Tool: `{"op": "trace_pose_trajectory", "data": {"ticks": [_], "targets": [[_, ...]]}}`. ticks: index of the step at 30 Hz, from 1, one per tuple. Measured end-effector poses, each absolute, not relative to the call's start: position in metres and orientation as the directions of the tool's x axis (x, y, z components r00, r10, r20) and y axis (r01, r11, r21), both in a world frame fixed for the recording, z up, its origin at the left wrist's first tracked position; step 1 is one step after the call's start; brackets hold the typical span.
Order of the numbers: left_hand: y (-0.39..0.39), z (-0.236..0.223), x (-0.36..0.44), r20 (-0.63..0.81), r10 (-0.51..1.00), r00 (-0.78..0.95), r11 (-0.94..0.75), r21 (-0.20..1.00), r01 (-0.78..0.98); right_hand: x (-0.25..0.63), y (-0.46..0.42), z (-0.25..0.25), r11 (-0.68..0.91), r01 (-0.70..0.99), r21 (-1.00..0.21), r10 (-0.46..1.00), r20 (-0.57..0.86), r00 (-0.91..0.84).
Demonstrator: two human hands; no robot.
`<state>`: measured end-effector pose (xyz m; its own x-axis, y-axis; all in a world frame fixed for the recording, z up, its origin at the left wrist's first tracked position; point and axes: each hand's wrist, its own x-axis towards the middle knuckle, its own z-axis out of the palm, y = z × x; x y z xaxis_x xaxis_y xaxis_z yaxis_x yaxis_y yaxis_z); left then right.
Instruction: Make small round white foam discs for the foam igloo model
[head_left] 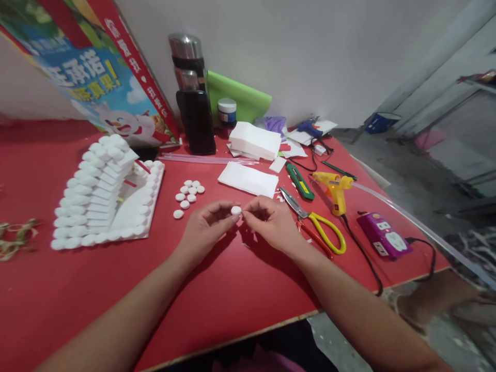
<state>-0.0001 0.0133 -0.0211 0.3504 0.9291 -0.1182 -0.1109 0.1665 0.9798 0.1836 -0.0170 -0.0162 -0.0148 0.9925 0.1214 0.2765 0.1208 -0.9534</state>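
Note:
My left hand pinches a small white round disc between thumb and fingers, above the red table. Close at its right side is my right hand, thumb and fingertips pressed together at the disc's edge; whether they grip the disc or a tiny bit of something is hidden. Several similar loose white discs lie left of my hands. Farther left stands a white model, built of stacked discs and small white step-like pieces on a flat base. A folded white sheet lies just beyond my fingers.
Right of my hands lie scissors, a green cutter, a yellow glue gun with a cord, and a purple power socket. At the back stand a phone, a flask and a printed box.

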Motion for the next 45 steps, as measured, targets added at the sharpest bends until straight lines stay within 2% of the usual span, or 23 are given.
{"op": "trace_pose_trajectory", "data": {"ticks": [6,9,13,20,27,32,39,45], "targets": [[0.012,-0.019,-0.003,-0.112,0.908,0.404,0.173,0.978,-0.117,0.184,-0.018,-0.016,0.104,0.304,-0.947,0.995,0.098,-0.035],[0.012,-0.020,-0.002,-0.167,0.884,0.437,0.252,0.957,-0.143,0.185,-0.018,-0.016,0.101,0.319,-0.942,0.995,0.095,-0.037],[0.014,-0.020,-0.002,-0.230,0.859,0.457,0.364,0.903,-0.230,0.184,-0.018,-0.015,0.065,0.246,-0.967,0.998,0.057,-0.040],[0.019,-0.015,-0.004,-0.325,0.819,0.474,0.501,0.808,-0.312,0.186,-0.016,-0.007,0.166,0.195,-0.967,0.981,0.181,0.064],[0.019,-0.016,-0.004,-0.350,0.809,0.472,0.523,0.795,-0.307,0.191,-0.015,-0.005,0.093,0.138,-0.986,0.982,0.113,0.150],[0.017,-0.018,-0.003,-0.301,0.859,0.414,0.440,0.847,-0.299,0.195,-0.015,-0.007,0.078,0.196,-0.978,0.956,0.129,0.263],[0.015,-0.020,-0.002,-0.144,0.928,0.344,0.230,0.947,-0.225,0.188,-0.018,-0.007,0.019,0.080,-0.997,0.999,0.016,-0.033],[0.014,-0.018,-0.003,-0.090,0.944,0.316,0.155,0.970,-0.187,0.184,-0.016,-0.008,-0.001,0.088,-0.996,0.997,-0.008,-0.080]]}}
